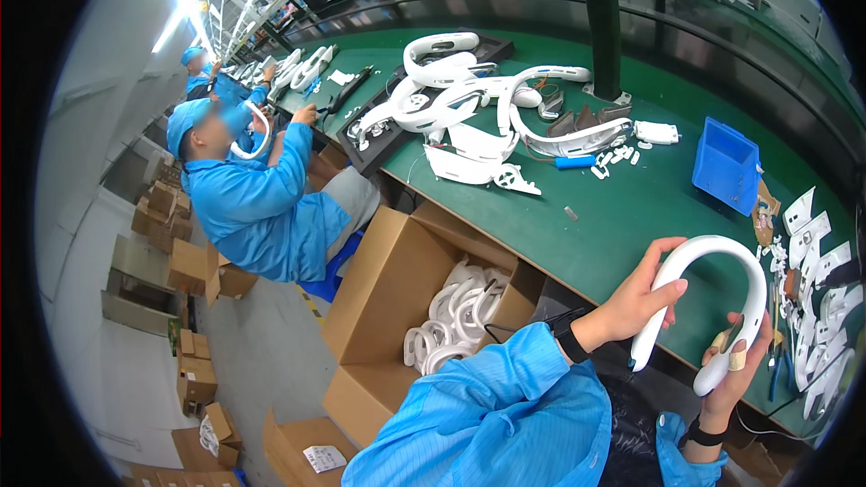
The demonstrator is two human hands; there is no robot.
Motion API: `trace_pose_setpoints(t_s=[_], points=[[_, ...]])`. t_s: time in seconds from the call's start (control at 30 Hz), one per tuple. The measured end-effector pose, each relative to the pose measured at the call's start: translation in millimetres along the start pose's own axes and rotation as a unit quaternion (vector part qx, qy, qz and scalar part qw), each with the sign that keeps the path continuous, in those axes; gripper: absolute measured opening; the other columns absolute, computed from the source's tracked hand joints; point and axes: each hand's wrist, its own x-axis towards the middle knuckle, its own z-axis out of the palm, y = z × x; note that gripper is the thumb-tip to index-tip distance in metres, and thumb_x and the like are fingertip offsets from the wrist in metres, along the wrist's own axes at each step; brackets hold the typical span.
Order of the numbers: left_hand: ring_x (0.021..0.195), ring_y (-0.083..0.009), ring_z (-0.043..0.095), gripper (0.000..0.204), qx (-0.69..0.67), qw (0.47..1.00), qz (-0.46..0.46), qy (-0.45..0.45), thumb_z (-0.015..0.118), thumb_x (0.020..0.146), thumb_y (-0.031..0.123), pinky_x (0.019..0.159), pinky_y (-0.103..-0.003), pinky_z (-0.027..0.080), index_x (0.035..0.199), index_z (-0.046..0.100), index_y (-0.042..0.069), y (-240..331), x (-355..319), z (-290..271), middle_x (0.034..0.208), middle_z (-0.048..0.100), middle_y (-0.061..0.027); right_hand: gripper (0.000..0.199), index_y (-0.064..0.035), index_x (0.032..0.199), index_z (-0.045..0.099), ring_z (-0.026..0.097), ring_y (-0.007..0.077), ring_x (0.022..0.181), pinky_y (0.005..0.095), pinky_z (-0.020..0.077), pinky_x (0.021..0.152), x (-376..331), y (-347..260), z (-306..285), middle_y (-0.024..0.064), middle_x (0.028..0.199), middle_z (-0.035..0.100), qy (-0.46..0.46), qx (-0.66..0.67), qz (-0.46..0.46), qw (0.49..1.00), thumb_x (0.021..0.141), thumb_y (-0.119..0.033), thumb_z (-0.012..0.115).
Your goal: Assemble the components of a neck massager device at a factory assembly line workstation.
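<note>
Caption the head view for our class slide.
Left hand and right hand hold a white curved part at a green workbench, near a cardboard box of white pieces.

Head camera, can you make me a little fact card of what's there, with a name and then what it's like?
Hoop: white, open at the bottom
Left hand: holds the hoop's left side
Right hand: holds the hoop's right end
Bench: green
Bin: blue, on the bench
Box: cardboard, open, white curved parts inside
Co-worker: blue cap and jacket
</note>
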Motion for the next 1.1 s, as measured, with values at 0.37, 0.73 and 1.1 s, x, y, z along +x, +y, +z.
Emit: trace_pose_setpoints(t_s=[0.37,0.73,1.1], points=[[0.067,-0.0089,0.062,0.058,-0.004,1.0,0.0,0.005,0.054,0.106,0.023,0.059,-0.025,0.054,0.154,0.024,0.012,-3.0,0.7,-0.6,0.099,0.056,-0.0035,0.07,-0.0107,0.155,0.029,0.055,0.0095,0.075,0.0209,0.0477,0.055,-1.3,-0.3,5.3,0.0151,0.124,0.056,0.012,0.004,0.004,1.0,0.101,-0.041,0.062],[0.068,-0.0092,0.062,0.059,-0.008,1.0,-0.011,0.001,0.055,0.105,0.025,0.058,-0.026,0.055,0.154,0.023,0.013,-1.4,1.3,0.3,0.098,0.056,-0.0038,0.069,-0.0114,0.155,0.03,0.054,0.0094,0.075,0.0207,0.0471,0.055,0.3,-0.1,2.9,0.0147,0.124,0.057,0.012,0.004,-0.003,1.0,0.101,-0.04,0.062],[0.067,-0.0098,0.062,0.058,0.0,1.0,-0.01,-0.003,0.054,0.105,0.022,0.059,-0.026,0.054,0.154,0.023,0.011,-0.8,0.6,-1.3,0.1,0.056,-0.0044,0.068,-0.0108,0.155,0.03,0.054,0.0101,0.074,0.0217,0.0478,0.054,-0.9,-0.8,2.4,0.014,0.123,0.057,0.002,0.011,0.004,1.0,0.101,-0.038,0.062]])
